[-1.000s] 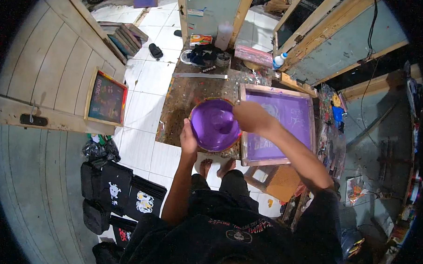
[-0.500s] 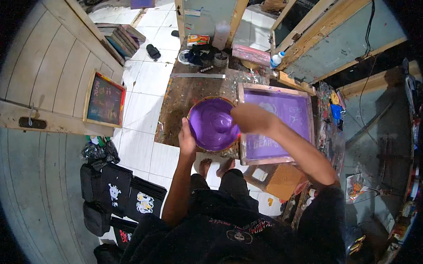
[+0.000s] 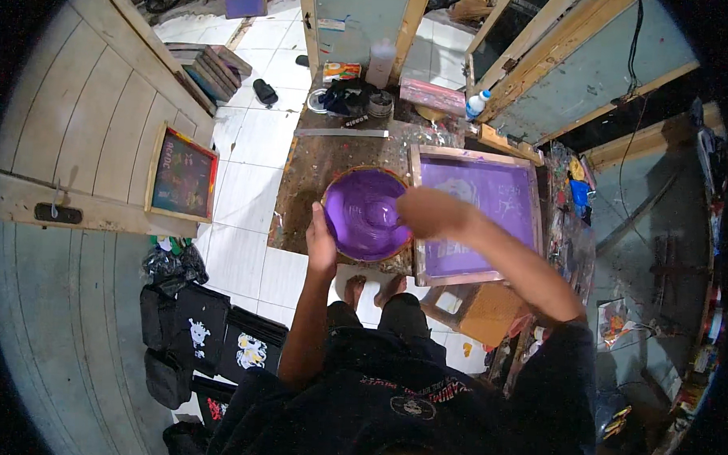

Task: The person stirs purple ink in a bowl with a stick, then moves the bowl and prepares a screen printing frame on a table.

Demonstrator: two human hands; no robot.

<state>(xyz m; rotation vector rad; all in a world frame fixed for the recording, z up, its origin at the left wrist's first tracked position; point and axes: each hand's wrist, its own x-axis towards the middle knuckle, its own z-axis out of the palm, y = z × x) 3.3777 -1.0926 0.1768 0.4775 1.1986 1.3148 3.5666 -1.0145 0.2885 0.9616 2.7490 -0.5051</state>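
Observation:
A round tub of glossy purple paint [image 3: 356,215] stands on the stained worktable [image 3: 302,173]. My left hand [image 3: 322,244] grips the tub's left side, its fingers along the outer wall near the rim. Over the right rim, my right hand [image 3: 430,214] is closed in a fist, slightly blurred. Whatever it holds is hidden; a paint-covered lump and swirl rings show in the paint just left of it. Right of the tub lies a wooden-framed printing screen [image 3: 479,260] with purple mesh and pale lettering, partly beneath my right forearm.
A metal strip [image 3: 341,133], dark cloth [image 3: 348,97] and white-blue bottle [image 3: 477,103] lie or stand toward the table's back. A smaller framed screen [image 3: 181,177] leans at the left door. Black printed fabric stacks [image 3: 252,344] cover the floor lower left; a brown box [image 3: 493,312] sits right.
My right hand has shifted slightly, and the swirl in the paint looks different. My left hand keeps its hold on the tub.

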